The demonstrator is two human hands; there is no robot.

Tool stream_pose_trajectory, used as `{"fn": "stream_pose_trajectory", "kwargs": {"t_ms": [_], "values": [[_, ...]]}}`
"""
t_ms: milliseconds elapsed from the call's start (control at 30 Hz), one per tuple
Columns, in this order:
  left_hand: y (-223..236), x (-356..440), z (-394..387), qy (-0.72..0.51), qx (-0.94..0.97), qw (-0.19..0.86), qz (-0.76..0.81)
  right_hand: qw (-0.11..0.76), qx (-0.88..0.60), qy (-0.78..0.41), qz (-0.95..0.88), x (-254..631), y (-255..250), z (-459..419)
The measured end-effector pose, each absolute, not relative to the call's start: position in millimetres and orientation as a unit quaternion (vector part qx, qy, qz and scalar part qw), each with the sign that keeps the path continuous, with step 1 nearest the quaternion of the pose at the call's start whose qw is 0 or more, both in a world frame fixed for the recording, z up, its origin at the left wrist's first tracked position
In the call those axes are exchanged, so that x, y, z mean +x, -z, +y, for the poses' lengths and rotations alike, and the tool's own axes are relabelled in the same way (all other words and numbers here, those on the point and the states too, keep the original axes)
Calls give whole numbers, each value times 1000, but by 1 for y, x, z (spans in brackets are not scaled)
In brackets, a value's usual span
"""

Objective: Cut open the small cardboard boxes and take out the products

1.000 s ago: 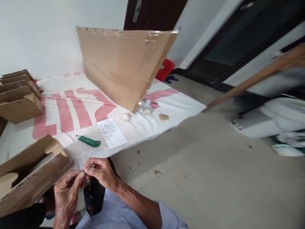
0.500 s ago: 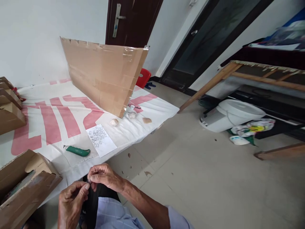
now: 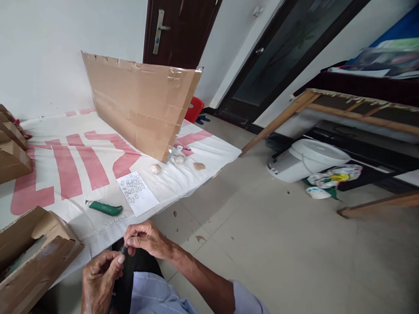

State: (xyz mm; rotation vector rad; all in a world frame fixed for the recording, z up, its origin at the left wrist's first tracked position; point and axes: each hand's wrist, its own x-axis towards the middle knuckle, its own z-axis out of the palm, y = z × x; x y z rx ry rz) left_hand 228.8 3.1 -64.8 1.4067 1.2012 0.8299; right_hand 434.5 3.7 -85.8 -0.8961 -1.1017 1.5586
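My left hand (image 3: 100,279) is closed, thumb against forefinger, at the lower left below the table edge. My right hand (image 3: 149,240) is pinched just above and to the right of it. Between the fingertips of both runs a small thin strip (image 3: 123,249), dark or see-through, too small to name. Nearest on the table lies a green utility knife (image 3: 105,208). Beside the knife is a white sheet of paper (image 3: 145,200) covered with small dark outlined shapes.
An open cardboard box (image 3: 62,248) stands at the near left, with more boxes (image 3: 13,161) behind. A large cardboard panel (image 3: 140,104) stands upright on the cloth-covered table (image 3: 108,226). Small wrapped lumps (image 3: 155,168) and a brown piece (image 3: 199,166) lie near the edge. A white bucket (image 3: 301,161) lies tilted right.
My hands have drawn slightly apart, the right one moving a little up and right, and more of the thin strip shows between them. The view has shifted slightly.
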Motion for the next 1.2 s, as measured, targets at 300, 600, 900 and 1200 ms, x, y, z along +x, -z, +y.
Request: {"fn": "stream_pose_trajectory", "kwargs": {"t_ms": [300, 600, 900, 1200], "values": [[63, 214, -14, -376, 542, 509, 553, 409, -721, 13, -559, 588, 85, 109], [66, 210, -15, -364, 539, 519, 555, 244, -752, 78, -607, 630, 123, 157], [86, 207, -11, -343, 545, 537, 545, 225, -728, 84, -642, 625, 147, 149], [98, 209, -13, -309, 537, 568, 542, 326, -689, 65, -644, 646, 161, 162]]}}
